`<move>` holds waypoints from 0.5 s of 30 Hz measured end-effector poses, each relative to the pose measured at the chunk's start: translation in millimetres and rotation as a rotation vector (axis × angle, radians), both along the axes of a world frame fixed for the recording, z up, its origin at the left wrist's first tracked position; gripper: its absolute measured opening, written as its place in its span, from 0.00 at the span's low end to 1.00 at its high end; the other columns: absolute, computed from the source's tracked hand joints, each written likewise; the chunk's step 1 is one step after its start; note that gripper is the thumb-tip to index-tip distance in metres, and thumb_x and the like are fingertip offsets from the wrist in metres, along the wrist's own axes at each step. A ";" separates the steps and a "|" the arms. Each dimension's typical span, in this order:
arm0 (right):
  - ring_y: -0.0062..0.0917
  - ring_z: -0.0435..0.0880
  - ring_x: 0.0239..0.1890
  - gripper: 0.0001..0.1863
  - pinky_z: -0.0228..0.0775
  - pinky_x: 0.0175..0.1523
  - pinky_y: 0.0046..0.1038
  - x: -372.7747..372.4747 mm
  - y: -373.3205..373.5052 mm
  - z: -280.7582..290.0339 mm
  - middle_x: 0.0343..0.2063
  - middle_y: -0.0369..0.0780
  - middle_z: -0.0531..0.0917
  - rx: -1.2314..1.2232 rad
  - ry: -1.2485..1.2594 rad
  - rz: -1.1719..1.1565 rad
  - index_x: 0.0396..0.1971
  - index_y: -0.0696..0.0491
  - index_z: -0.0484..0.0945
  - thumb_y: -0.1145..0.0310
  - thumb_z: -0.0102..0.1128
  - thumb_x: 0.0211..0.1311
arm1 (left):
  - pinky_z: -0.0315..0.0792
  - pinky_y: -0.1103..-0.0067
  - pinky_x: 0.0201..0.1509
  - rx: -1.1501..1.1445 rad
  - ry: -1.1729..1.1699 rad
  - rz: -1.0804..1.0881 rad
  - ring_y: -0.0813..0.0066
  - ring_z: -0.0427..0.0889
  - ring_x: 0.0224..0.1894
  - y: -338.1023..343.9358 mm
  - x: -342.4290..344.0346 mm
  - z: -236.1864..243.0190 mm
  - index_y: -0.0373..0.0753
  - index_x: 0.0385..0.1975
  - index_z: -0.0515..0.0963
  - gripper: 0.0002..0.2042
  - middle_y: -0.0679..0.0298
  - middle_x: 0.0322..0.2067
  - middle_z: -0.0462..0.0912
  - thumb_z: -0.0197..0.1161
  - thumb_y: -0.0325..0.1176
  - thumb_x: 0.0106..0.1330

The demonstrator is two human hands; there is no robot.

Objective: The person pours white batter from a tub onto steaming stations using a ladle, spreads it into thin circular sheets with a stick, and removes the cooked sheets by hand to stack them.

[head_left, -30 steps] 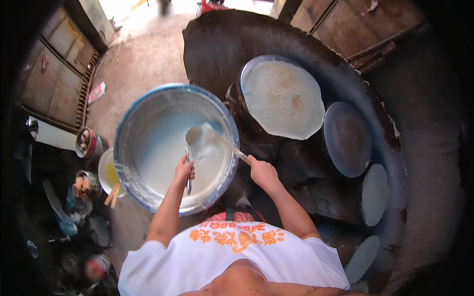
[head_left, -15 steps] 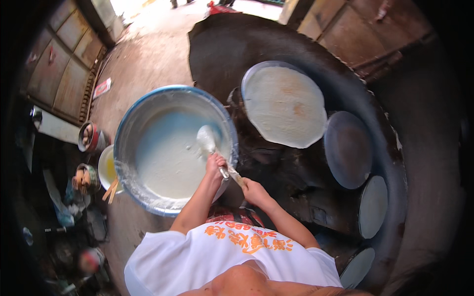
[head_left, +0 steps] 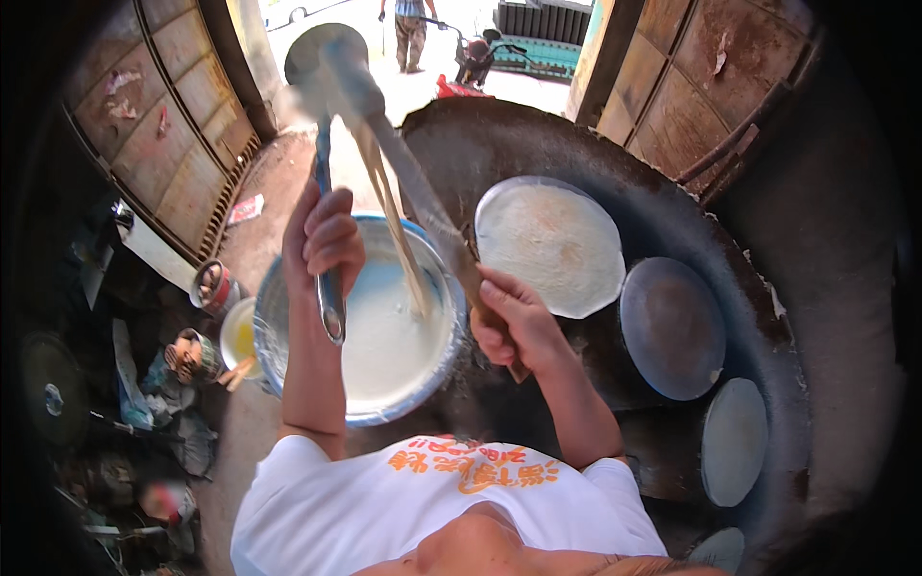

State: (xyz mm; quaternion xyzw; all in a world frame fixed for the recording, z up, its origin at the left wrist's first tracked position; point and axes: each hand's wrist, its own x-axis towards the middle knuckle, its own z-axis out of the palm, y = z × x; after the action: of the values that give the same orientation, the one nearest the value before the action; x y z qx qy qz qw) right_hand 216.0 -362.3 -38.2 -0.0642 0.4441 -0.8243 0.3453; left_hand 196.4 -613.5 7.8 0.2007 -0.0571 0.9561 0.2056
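Observation:
My left hand grips a metal-handled utensil upright above the wide basin of white batter. My right hand is closed around the long handle of a raised ladle. The two utensil heads overlap, blurred, at the top, hard to tell apart. Batter pours from them into the basin in a thin stream. Right of the basin, a pale pancake covers a round griddle, and another griddle has a browned surface.
A curved dark metal stove holds more griddles. At left are tins, a bowl of yellow liquid and dark clutter. Rusty doors frame the entrance, where a person stands near a scooter.
Both hands and utensils have risen from inside the basin to high above it, and batter now streams down. The view has tilted up, showing more outside.

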 end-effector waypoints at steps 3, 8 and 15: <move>0.16 0.57 0.06 0.19 0.50 0.10 0.20 -10.0 -29.0 28.0 0.11 0.37 0.67 -0.094 0.138 0.040 0.60 0.46 0.65 0.62 0.42 0.72 | 0.61 0.88 0.08 0.095 0.104 0.079 0.85 0.59 0.08 -17.0 -4.7 50.2 0.40 0.20 0.58 0.16 0.71 0.12 0.58 0.43 0.37 0.74; 0.16 0.59 0.07 0.20 0.51 0.11 0.19 18.1 -36.3 -57.4 0.11 0.36 0.67 -0.084 0.083 0.025 0.60 0.48 0.64 0.62 0.44 0.71 | 0.60 0.86 0.08 -0.032 -0.143 -0.026 0.84 0.59 0.09 -51.5 15.8 -31.1 0.41 0.22 0.59 0.16 0.71 0.12 0.59 0.43 0.39 0.74; 0.13 0.61 0.10 0.18 0.52 0.13 0.15 74.0 -12.3 -95.9 0.13 0.34 0.69 0.028 -0.178 0.017 0.60 0.47 0.65 0.64 0.44 0.71 | 0.55 0.87 0.09 -0.006 -0.570 -0.177 0.85 0.55 0.09 -75.2 85.5 -74.1 0.40 0.24 0.60 0.16 0.73 0.13 0.55 0.38 0.41 0.75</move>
State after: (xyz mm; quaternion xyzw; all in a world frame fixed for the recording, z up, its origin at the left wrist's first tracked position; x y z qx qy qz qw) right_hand 290.0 -374.6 -134.1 0.0104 0.4224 -0.8177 0.3910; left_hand 281.9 -688.7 -66.2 -0.0823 -0.1272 0.9525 0.2642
